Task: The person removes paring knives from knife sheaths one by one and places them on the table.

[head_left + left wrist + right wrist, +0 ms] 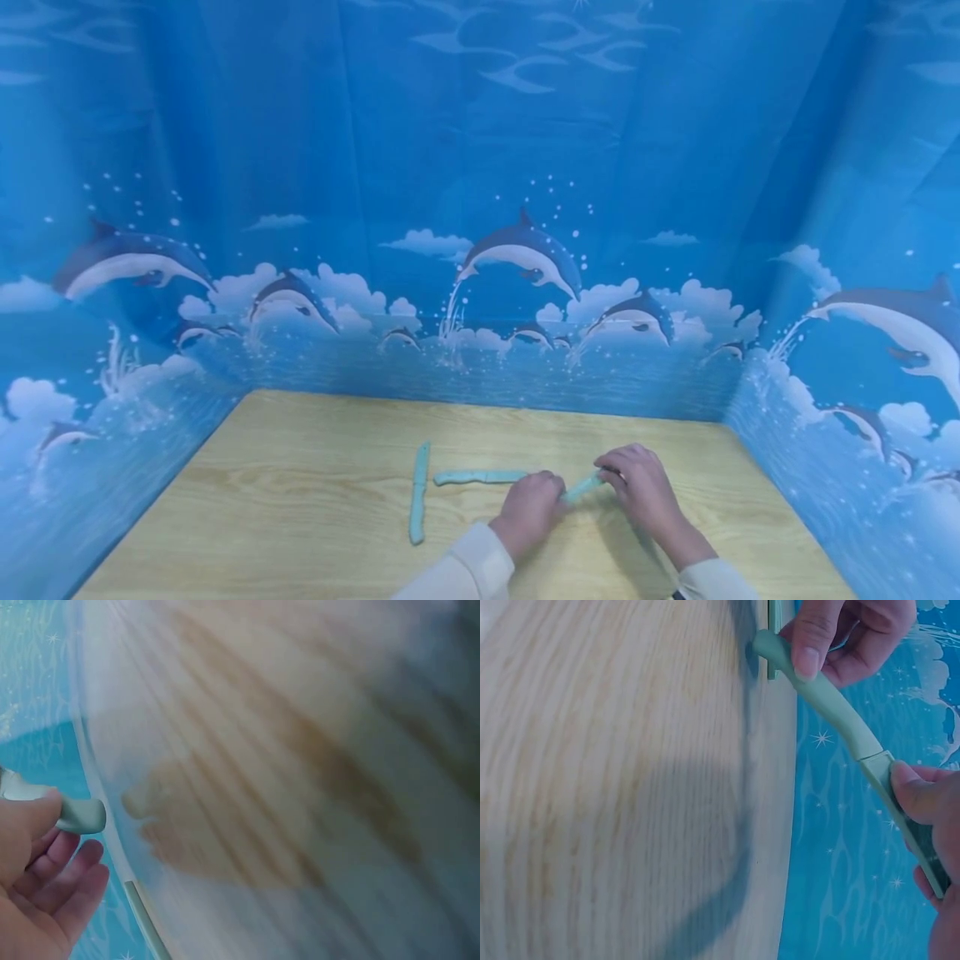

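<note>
Both hands hold one pale green sheathed paring knife (582, 488) at a slant over the table's right half. In the right wrist view, the left hand (853, 634) pinches the handle (829, 701) near its rounded end, thumb on top. The right hand (937, 825) grips the blade cover (877, 771), which meets the handle at a thin seam. The handle's end also shows beside the left hand (52, 877) in the left wrist view. A second green knife (480, 477) lies sideways just left of the left hand (531, 510), and a third (419, 493) points away from me farther left.
The knives lie on a light wood-grain table (300, 467). Blue curtains (480, 167) printed with dolphins and clouds stand along its back and both sides. Pale sleeves (468, 567) cover the wrists.
</note>
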`<state>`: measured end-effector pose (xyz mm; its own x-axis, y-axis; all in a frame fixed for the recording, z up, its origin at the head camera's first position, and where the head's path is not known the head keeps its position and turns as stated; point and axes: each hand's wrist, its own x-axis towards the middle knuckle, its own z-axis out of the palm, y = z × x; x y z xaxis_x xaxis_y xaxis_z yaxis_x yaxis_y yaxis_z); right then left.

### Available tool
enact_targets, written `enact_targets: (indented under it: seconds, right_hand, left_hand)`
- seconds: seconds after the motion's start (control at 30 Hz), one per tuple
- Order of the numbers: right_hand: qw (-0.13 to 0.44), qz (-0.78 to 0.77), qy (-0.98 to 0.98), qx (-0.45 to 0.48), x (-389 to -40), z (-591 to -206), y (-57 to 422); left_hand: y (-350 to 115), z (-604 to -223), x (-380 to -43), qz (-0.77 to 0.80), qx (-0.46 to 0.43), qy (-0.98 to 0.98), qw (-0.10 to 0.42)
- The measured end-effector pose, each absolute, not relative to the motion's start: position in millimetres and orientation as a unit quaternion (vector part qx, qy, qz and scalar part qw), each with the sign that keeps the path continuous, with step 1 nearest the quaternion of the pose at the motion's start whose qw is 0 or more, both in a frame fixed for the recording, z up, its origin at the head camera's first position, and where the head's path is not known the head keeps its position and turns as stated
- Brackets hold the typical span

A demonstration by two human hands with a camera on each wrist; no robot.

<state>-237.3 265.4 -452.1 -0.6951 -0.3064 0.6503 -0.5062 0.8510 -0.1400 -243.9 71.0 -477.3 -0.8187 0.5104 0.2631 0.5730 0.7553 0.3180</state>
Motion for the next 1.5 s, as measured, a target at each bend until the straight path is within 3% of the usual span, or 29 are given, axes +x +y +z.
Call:
enact_targets:
  seconds: [0.4,0.63,0.9,1.3,1.5]
  right_hand:
    - [0.284,0.175,-0.916,0.223,-236.6,-448.2,261.5]
    - [0.286,0.181,-0.909,0.244,-236.9,-450.7,261.1]
    - [0.281,0.196,-0.901,0.266,-238.0,-451.0,260.1]
    - [0.238,0.206,-0.918,0.24,-235.1,-447.3,255.5]
    - [0.257,0.207,-0.912,0.245,-235.4,-446.6,256.9]
  left_hand:
    - [67.0,-481.0,-243.5,-0.271,-0.321,-0.904,0.081]
    - [65.8,-474.9,-236.8,-0.293,-0.3,-0.907,0.026]
    - [60.4,-471.3,-233.3,-0.307,-0.302,-0.902,0.006]
    - [54.1,-474.5,-234.0,-0.333,-0.296,-0.895,-0.009]
    - [54.1,-472.5,-231.8,-0.329,-0.3,-0.896,0.001]
